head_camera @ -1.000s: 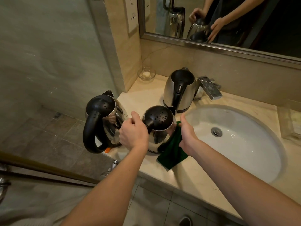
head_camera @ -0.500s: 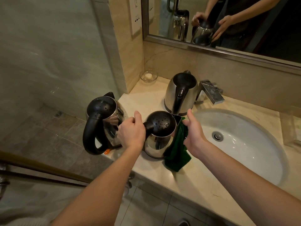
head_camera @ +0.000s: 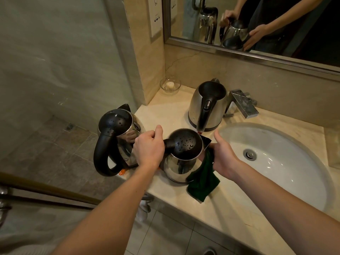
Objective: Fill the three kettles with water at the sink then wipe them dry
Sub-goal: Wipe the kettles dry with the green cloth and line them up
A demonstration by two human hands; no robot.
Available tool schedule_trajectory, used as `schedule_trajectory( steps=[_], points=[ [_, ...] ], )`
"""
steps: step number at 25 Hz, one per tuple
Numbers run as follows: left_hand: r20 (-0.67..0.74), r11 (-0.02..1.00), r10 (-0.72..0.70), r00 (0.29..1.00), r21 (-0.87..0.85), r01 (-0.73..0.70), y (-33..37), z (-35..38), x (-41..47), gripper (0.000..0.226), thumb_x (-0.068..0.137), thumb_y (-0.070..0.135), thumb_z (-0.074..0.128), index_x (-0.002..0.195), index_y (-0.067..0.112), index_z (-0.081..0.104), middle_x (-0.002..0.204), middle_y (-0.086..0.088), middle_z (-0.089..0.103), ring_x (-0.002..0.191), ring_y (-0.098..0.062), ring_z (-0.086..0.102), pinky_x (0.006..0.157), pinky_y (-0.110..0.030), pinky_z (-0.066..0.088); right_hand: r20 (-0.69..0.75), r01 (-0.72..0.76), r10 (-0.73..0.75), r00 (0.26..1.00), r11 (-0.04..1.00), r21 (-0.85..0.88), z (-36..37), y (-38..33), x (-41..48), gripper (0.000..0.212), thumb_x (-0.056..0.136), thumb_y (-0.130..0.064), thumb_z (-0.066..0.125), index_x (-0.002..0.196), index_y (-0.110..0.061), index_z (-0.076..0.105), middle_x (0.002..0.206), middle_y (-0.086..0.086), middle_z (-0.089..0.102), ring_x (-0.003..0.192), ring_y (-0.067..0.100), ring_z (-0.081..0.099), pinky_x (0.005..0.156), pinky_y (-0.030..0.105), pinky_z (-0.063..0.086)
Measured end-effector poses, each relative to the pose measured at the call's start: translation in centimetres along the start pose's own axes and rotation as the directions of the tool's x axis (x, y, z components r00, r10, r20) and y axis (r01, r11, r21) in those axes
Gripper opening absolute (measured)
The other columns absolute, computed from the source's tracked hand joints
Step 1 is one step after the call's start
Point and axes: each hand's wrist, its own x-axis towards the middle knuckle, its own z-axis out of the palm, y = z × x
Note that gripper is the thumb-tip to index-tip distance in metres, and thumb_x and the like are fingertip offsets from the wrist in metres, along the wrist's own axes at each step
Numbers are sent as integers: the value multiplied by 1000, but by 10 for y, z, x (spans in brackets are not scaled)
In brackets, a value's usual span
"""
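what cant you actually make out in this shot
All in the head view:
- Water level in the left kettle and middle kettle: lids cover it.
- Middle kettle's handle: under the left hand.
- Fingers of the right hand: behind the green cloth.
- Glass dish contents: too small.
- Clear object: cut off by the right edge.
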Motion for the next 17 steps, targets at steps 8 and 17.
schedule_trajectory(
  steps=[8,17],
  points=[
    [124,999,32,992,20,-35,-5,1,13,59,88,52,45,57,5,62,66,-12,67,69,-28,61,73,-37,49,113,206,-182,977,944,-258,-11,-19,0,92,73,-83,40,131,-14,60,147,8,47,140,25,36,119,53,17],
    [144,997,61,988,32,-66,-3,0,14,56,95,43,49,49,11,53,66,-17,65,67,-30,60,70,-37,46,57,87,-74,996,952,-294,-3,1,15,88,85,-77,28,140,-12,51,144,9,50,141,29,32,119,54,15]
  ],
)
